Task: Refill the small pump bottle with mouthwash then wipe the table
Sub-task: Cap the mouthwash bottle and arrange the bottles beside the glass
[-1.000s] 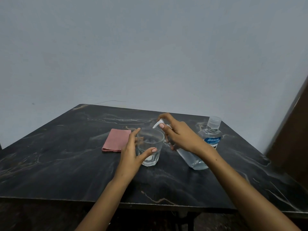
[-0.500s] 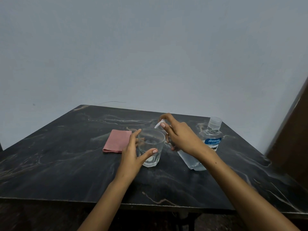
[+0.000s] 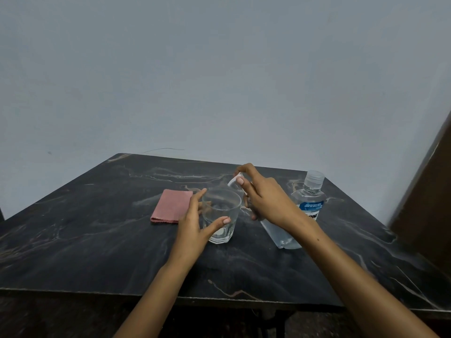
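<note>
On a dark table point(image 3: 97, 240), the left hand point(image 3: 192, 230) cups a glass point(image 3: 220, 215) while the right hand point(image 3: 266, 203) grips a tilted pump bottle point(image 3: 280, 234), its nozzle over the rim; mouthwash point(image 3: 311, 203) at 3 o'clock, cloth point(image 3: 170, 206) at 9.

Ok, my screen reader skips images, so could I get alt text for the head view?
A right hand tilts a small clear pump bottle over a clear glass tumbler steadied by the left hand; a folded pink cloth and mouthwash bottle sit alongside.
</note>
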The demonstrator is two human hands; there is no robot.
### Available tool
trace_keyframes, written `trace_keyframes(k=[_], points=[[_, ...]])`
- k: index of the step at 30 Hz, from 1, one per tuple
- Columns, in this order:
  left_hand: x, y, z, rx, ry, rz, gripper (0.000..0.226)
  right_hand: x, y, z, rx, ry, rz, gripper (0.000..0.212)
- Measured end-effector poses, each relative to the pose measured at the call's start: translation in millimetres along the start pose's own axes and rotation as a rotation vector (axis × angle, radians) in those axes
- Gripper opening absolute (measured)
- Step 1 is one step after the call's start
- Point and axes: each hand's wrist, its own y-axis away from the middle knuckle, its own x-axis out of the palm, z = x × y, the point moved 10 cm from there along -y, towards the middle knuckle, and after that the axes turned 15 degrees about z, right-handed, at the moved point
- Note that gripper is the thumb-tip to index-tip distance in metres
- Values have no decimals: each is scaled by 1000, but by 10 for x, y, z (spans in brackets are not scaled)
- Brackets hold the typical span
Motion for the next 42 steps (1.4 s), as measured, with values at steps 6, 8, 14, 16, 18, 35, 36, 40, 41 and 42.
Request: trace_keyframes(k=[6,8,14,16,18,35,36,40,41,42], points=[[4,-3,-14,5,8,3,86,3,-6,-11,7,13,-24,17],[2,-3,-17,6,2,4,86,8,-2,-7,8,23,-29,17],[-3,-2,-13,3,1,-4,85,-2,26,30,0,31,-33,25],[-4,0,-11,0,1,-6,86,-8,26,28,1,28,-39,23],[-4,-1,-9,0,-2,-5,86,-13,24,20,4,21,-49,21],[-3,0,-11,-11,5,-1,87,-42,27,-16,11,3,-101,16],[-4,0,-12,-12,1,-2,87,-45,28,-26,13,-5,-110,15],[-12,9,-13,-8,-27,-4,90,-52,61,-25,9,-4,-159,16],[-11,11,-19,-6,-42,-4,92,-62,83,-25,8,-7,-181,19],[-11,11,-25,-4,-54,-5,94,-72,109,-29,10,1,-206,23]])
